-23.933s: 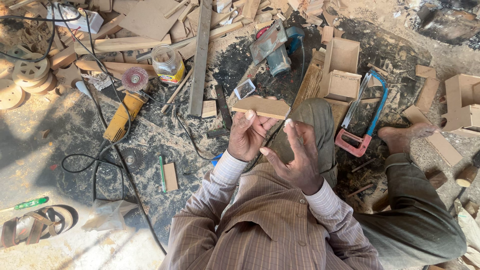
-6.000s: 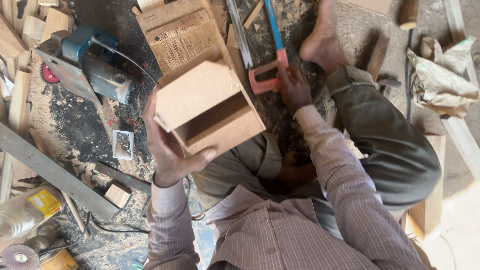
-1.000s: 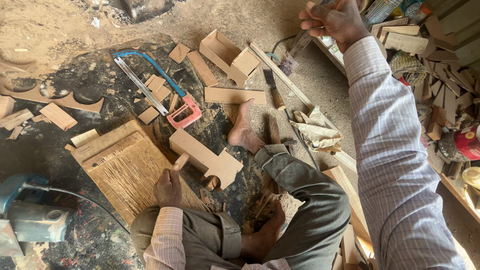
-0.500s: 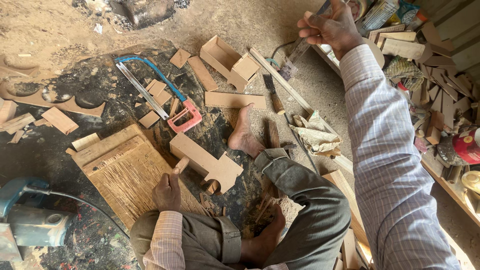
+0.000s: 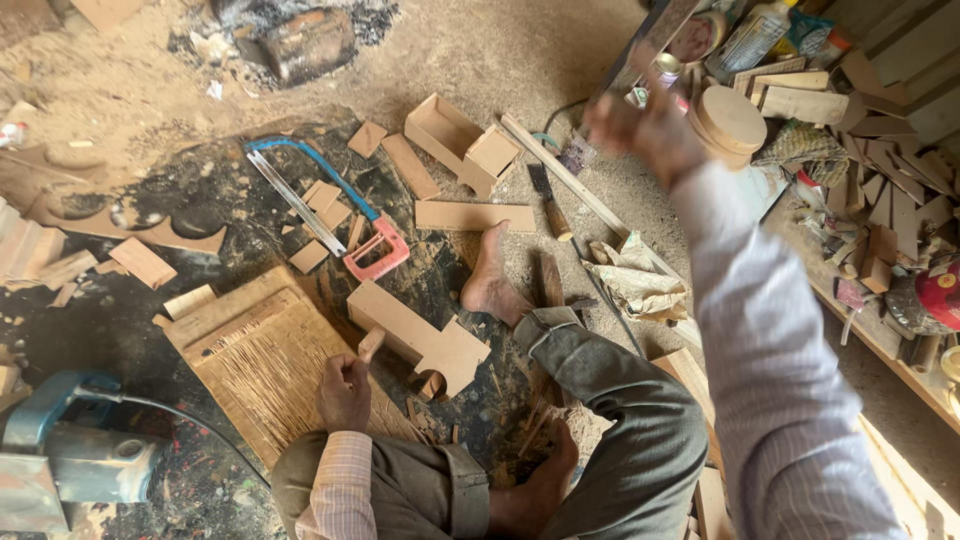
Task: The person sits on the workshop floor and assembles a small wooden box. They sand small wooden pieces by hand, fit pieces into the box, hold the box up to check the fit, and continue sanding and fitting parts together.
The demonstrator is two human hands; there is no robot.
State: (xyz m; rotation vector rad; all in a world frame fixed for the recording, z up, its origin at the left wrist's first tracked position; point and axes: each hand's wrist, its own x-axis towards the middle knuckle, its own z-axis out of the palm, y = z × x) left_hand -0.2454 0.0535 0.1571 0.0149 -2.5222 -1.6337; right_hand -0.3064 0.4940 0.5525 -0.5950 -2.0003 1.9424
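The person sits on the floor with the left hand (image 5: 343, 392) low beside the knee, closed around a small wooden peg (image 5: 371, 343) that sticks up from the fist. Its tip stands just beside the notched wooden box piece (image 5: 418, 340), which lies on the dark floor between the slatted wooden panel (image 5: 262, 360) and the bare foot (image 5: 492, 280). This hand, the peg and the box piece are in the same place as half a second ago.

The right hand (image 5: 640, 125) is different. Before, it was stretched far out to the shelf with the clutter; now it has come back a little toward the body and is blurred by motion. It is raised above the long wooden strip (image 5: 575, 185), near the round wooden lid (image 5: 730, 118). I cannot tell how far the fingers are open, or if they hold something, because of the blur.

The blue-framed saw with the pink handle (image 5: 340, 215) lies above the box piece, as before, and the open wooden box (image 5: 460, 145) lies further away on the sandy floor.
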